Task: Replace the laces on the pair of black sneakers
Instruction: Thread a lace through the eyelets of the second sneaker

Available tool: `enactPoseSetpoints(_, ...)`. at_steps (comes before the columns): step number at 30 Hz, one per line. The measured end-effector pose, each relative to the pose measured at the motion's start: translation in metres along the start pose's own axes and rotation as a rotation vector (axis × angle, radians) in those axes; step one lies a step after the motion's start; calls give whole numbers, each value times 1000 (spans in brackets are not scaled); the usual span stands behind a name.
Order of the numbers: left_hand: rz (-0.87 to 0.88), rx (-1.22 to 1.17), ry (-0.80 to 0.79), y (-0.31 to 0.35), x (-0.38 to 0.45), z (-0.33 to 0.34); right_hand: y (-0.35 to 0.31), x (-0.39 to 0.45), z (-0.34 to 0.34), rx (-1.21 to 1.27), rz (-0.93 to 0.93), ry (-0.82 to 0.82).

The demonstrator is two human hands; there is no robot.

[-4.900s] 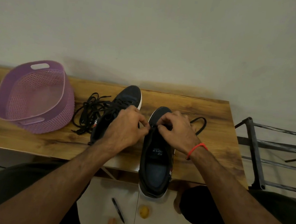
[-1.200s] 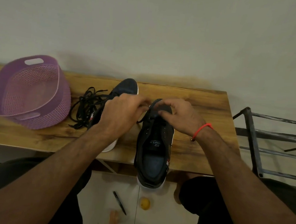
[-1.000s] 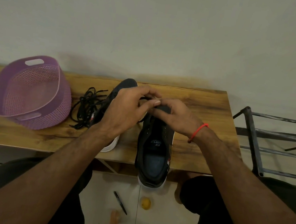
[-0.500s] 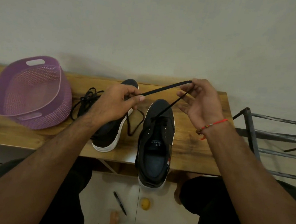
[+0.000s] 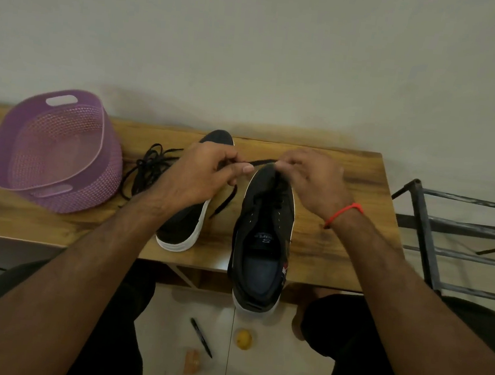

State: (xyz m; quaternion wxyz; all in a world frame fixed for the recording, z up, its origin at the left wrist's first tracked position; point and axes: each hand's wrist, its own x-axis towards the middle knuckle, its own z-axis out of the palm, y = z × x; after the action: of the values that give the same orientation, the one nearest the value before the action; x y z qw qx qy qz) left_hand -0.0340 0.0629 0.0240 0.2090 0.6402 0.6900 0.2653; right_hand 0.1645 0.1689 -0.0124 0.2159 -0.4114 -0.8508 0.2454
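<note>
Sneakers are being relaced on the wooden table (image 5: 340, 250): the right sneaker (image 5: 263, 234) is lying toe away from the person with its heel overhanging the near edge, and the left sneaker (image 5: 188, 221) is lying just beside it, largely covered by the left forearm. A black lace (image 5: 260, 162) is being held stretched between the two hands above the toe of the right sneaker. It is being pinched by the curled thumb and fingers of the left hand (image 5: 205, 174), with a loose tail (image 5: 223, 201) hanging down between the shoes. The other end is being gripped by the right hand (image 5: 307, 178), whose fingers are curled closed over the toe end; the exact contact is being hidden by the knuckles.

The step in hand is judged to be the feeding of the lace through the lowest eyelets. For it to be done well, the two ends are best being evened in length before being crossed, the lace being kept flat and untwisted, and the shoe being steadied so that it is not tipped off the edge.

A tangle of black laces (image 5: 148, 168) is lying beside a purple basket (image 5: 56, 150).
</note>
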Motion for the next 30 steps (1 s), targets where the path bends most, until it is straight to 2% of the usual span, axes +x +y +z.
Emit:
enactPoseSetpoints(3,-35,-19,57,-8,2,-8,9,5,-19,129,199,257)
enactPoseSetpoints(5,-40,-24,87,-10,3,-9,14,3,-26,59,248,311)
enactPoseSetpoints(6,-28,-26,91,-8,3,-8,13,2,-27,-31,213,267)
enactPoseSetpoints(9,39,-13,46,0,-1,1,-2,-6,-13,-195,-5,-72)
enactPoseSetpoints(11,76,13,12,4,-3,8,-12,-9,-5,-263,-131,-167)
enactPoseSetpoints(13,53,19,9,4,-3,6,-10,-7,-5,-258,-78,-86)
enactPoseSetpoints(15,8,-24,34,0,-2,0,-1,-3,-13,-156,84,41)
enactPoseSetpoints(17,-7,-145,31,-2,-2,-9,8,-1,-22,-108,196,107)
enactPoseSetpoints(20,-2,-411,-87,4,-5,-20,14,0,-27,-88,327,146)
enactPoseSetpoints(24,16,-702,-228,8,-8,-29,19,4,-27,69,440,154)
enactPoseSetpoints(26,46,-824,-269,5,-8,-29,15,3,-24,20,460,113)
enactPoseSetpoints(28,85,-871,-260,7,-8,-25,11,1,-19,-23,449,42)
enactPoseSetpoints(30,67,-869,-151,11,-6,-18,6,-2,-12,-31,414,-59)
